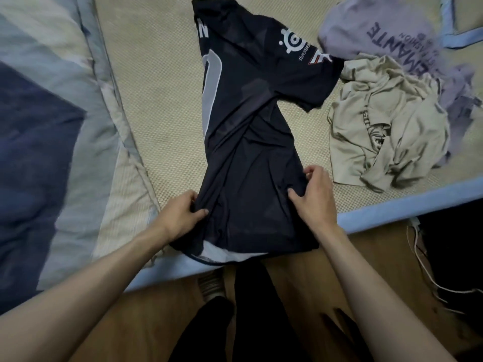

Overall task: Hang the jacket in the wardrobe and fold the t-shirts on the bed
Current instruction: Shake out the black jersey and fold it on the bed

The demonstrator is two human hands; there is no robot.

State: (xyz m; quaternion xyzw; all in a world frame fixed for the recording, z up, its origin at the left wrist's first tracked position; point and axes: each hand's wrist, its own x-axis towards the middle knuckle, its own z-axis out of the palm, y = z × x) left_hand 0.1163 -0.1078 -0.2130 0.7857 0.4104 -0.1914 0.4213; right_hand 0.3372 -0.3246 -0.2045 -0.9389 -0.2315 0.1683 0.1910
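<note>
A dark navy t-shirt (251, 121) with white logos and a grey number lies lengthwise on the bed's woven mat (162, 82), folded in half with one sleeve sticking out to the right. Its hem hangs over the bed's near edge. My left hand (180, 215) pinches the fabric at the lower left side. At the lower right side my right hand (313, 197) grips the cloth. To the right lie a crumpled beige t-shirt (386, 131) and, behind it, a crumpled lilac t-shirt (386, 30) with dark lettering. No jacket or wardrobe is in view.
A blue and grey quilt (44, 131) covers the left part of the bed. The mat's light blue border (407, 207) marks the near edge. Below are a wooden floor (300, 283), my legs and white cables (428, 280) at the right.
</note>
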